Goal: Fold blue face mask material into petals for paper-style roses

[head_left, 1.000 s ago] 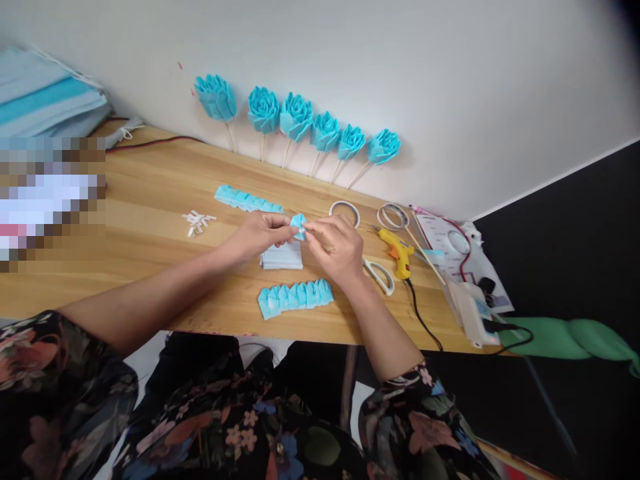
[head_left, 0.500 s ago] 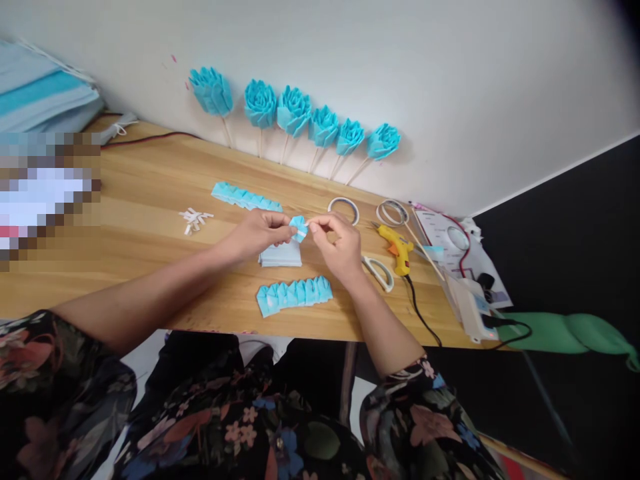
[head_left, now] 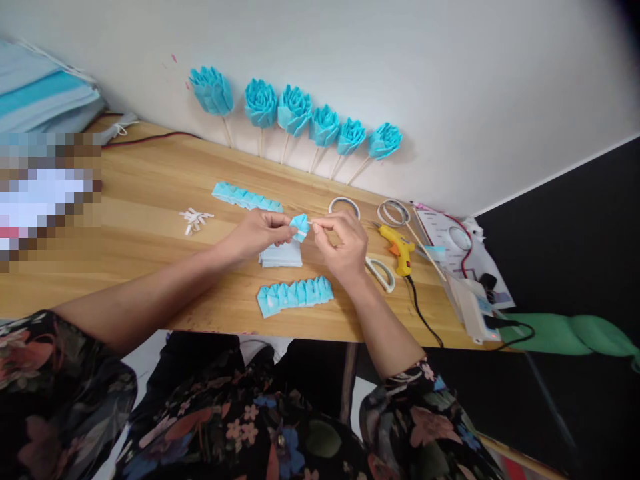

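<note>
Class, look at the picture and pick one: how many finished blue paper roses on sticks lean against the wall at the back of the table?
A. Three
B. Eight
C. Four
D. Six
D: six blue paper roses stand in a row against the wall, each on its own thin stick, behind the wooden table.

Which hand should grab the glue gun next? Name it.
Right. The right hand is beside the glue gun; the left hand pinches the blue petal, farther away.
</note>
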Available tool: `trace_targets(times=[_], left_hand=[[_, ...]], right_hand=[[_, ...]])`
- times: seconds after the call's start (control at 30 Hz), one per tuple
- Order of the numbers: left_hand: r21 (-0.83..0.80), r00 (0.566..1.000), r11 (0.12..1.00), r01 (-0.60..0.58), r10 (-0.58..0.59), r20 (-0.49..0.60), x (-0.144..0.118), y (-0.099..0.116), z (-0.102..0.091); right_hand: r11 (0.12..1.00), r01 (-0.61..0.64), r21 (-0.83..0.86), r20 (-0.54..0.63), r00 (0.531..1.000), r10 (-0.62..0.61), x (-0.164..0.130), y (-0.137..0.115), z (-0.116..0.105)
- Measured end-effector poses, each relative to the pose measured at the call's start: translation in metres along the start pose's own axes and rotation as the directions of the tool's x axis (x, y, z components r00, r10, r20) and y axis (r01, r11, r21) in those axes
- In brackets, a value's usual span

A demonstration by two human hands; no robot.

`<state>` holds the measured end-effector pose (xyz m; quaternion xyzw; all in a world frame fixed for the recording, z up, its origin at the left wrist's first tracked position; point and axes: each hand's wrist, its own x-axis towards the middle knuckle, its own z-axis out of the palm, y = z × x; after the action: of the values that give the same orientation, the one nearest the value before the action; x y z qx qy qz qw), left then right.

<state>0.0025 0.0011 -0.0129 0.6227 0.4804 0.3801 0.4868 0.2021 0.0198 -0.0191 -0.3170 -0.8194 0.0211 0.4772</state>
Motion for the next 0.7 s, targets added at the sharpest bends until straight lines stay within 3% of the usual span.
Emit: trace_targets(times=[0.37, 0.53, 0.7], left_hand=[[-0.008, 1.000, 1.000, -0.001, 0.001, -0.003, 0.0000, 0.0010, 0.0005], [-0.014, 1.000, 1.000, -0.006, 0.006, -0.006, 0.0003, -0.0002, 0.0000], [-0.025, 1.000, 1.000, -0.019, 0.019, -0.005, 0.0001, 0.0001, -0.0002]], right_hand=[[0.989, 0.107, -0.104, 0.014, 0.994, -0.106, -0.0022, 0.0017, -0.0002], [0.993, 0.068, -0.099, 0.084, 0.995, -0.060, -0.0043, 0.0041, 0.0010], [1.000, 0.004, 0.017, 0.152, 0.988, -0.007, -0.0025, -0.0004, -0.0046]])
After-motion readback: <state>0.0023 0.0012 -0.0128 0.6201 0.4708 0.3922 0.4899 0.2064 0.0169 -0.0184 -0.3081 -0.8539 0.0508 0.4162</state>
